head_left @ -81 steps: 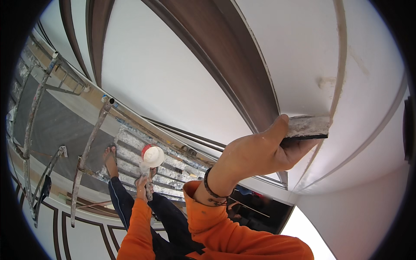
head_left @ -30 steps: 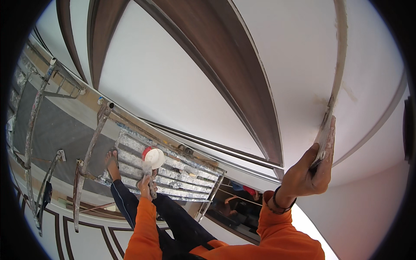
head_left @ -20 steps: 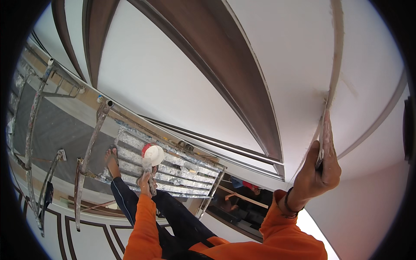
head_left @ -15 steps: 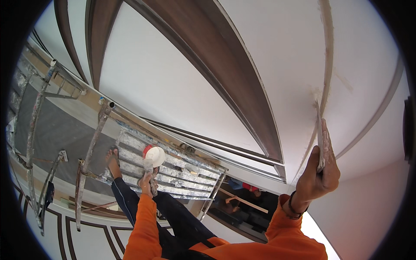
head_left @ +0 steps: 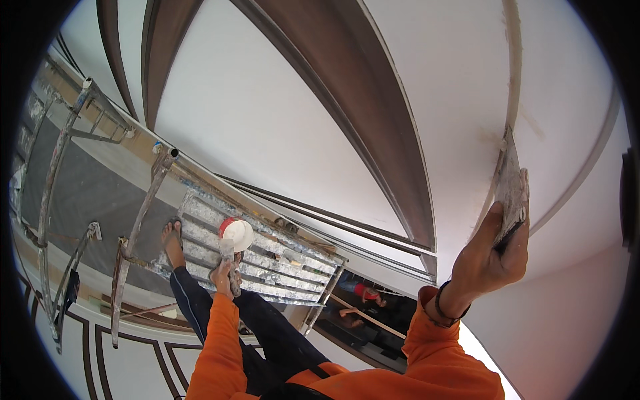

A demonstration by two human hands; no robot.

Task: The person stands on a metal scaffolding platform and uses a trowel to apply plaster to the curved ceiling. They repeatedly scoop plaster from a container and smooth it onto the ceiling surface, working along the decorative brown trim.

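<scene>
My right hand point(head_left: 490, 260) is raised at the right, closed around a putty-smeared scraper point(head_left: 512, 187). The tip of its blade meets a beige filled seam point(head_left: 513, 73) on the white panelled surface. Low at centre left, my left hand point(head_left: 224, 275) grips a second scraper point(head_left: 227, 249), its pale blade pointing away from me. Just past that blade a white tub with a red side point(head_left: 238, 233) shows; whether the two touch, I cannot tell.
I stand on a splattered slatted scaffold platform point(head_left: 287, 275), one bare foot point(head_left: 173, 237) near its left end. Scaffold poles point(head_left: 141, 210) rise at left. Brown mouldings point(head_left: 340, 87) cross the white surface. Below, past the platform's right end, people point(head_left: 365, 293) are visible.
The right-hand scraper has moved up along the seam and turned, so more of its blade face shows. My left hand stays low with its scraper. The whole view has shifted slightly.
</scene>
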